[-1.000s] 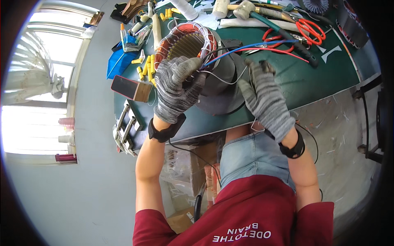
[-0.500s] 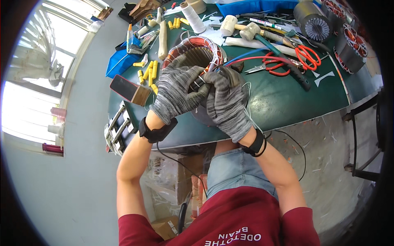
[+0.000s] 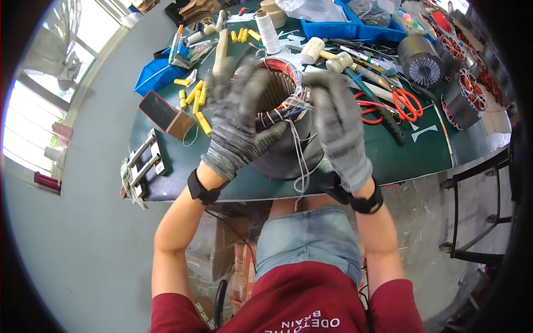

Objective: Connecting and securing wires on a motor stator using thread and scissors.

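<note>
I see both hands lifted off the motor stator (image 3: 280, 119), which sits on the green bench (image 3: 388, 155) near its front edge. A moment ago they were pressed together on its copper windings. Now my left hand (image 3: 239, 119) hovers with fingers spread wide, and my right hand (image 3: 338, 125) pinches white lacing cord (image 3: 302, 161) trailing down the stator's front, so the tying is mid-pull. Red-handled scissors (image 3: 402, 102) lie right of the stator.

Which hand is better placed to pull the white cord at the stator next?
Right, probably. The right hand is raised beside the stator, on the side where the white cord hangs down. The left hand lies across the stator's other side, farther from the cord.
</note>
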A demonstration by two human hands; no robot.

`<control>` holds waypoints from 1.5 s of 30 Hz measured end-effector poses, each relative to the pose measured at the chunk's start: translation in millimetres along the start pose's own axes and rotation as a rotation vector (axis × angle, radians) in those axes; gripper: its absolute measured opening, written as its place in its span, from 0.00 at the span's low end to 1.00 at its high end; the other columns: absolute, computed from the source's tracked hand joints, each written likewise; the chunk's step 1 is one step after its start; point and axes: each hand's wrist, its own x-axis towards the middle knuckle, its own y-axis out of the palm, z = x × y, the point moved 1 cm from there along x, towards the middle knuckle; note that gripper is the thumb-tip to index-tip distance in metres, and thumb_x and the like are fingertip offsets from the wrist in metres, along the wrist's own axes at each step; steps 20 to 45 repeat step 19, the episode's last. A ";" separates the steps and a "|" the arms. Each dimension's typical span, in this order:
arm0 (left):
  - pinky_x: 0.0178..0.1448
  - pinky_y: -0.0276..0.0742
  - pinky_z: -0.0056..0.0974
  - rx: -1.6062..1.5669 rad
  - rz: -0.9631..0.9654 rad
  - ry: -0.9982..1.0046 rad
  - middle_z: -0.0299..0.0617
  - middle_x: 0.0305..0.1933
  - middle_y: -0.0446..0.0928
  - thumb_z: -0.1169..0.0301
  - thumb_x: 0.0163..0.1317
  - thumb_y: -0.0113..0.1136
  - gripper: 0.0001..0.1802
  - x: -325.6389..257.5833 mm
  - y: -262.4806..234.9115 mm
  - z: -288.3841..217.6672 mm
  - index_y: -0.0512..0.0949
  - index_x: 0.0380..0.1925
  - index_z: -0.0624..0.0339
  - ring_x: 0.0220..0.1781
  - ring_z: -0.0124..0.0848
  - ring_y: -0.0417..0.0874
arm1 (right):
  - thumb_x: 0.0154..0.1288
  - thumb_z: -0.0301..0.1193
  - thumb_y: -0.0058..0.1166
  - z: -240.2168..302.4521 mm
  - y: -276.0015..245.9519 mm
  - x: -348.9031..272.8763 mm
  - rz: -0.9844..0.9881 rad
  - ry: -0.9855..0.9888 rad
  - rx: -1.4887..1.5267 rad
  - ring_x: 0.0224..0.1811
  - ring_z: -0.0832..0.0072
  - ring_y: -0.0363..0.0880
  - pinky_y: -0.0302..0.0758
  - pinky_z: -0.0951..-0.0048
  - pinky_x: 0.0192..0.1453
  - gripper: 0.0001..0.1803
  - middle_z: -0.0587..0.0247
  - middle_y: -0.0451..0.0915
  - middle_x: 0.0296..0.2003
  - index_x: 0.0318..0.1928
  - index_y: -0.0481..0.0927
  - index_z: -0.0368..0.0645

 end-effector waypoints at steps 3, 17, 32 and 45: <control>0.65 0.55 0.51 -0.214 0.176 0.132 0.44 0.33 0.78 0.60 0.45 0.63 0.20 0.1 9.7 6.3 0.76 0.37 0.60 0.44 0.43 0.77 | 0.60 0.23 0.46 -13.8 0.5 -40.0 -0.136 0.039 -0.241 0.35 0.59 0.75 0.73 0.65 0.41 0.08 0.54 0.74 0.33 0.40 0.71 0.40; 0.60 0.62 0.48 -0.196 0.110 0.127 0.47 0.30 0.78 0.63 0.44 0.65 0.19 -1.8 9.7 2.8 0.78 0.34 0.63 0.48 0.50 0.75 | 0.64 0.22 0.38 0.0 2.2 -54.6 -0.038 0.383 0.300 0.41 0.79 0.68 0.68 0.76 0.47 0.10 0.64 0.70 0.39 0.45 0.69 0.39; 0.60 0.62 0.48 -0.200 0.126 0.118 0.47 0.31 0.78 0.62 0.44 0.65 0.19 -1.2 8.7 2.0 0.78 0.34 0.63 0.48 0.50 0.75 | 0.66 0.28 0.39 5.6 -16.6 -49.2 0.114 0.079 0.003 0.41 0.75 0.68 0.70 0.74 0.47 0.10 0.61 0.71 0.40 0.44 0.71 0.39; 0.60 0.62 0.48 -0.200 0.126 0.118 0.47 0.31 0.78 0.62 0.44 0.65 0.19 -1.2 8.7 2.0 0.78 0.34 0.63 0.48 0.50 0.75 | 0.66 0.28 0.39 5.6 -16.6 -49.2 0.114 0.079 0.003 0.41 0.75 0.68 0.70 0.74 0.47 0.10 0.61 0.71 0.40 0.44 0.71 0.39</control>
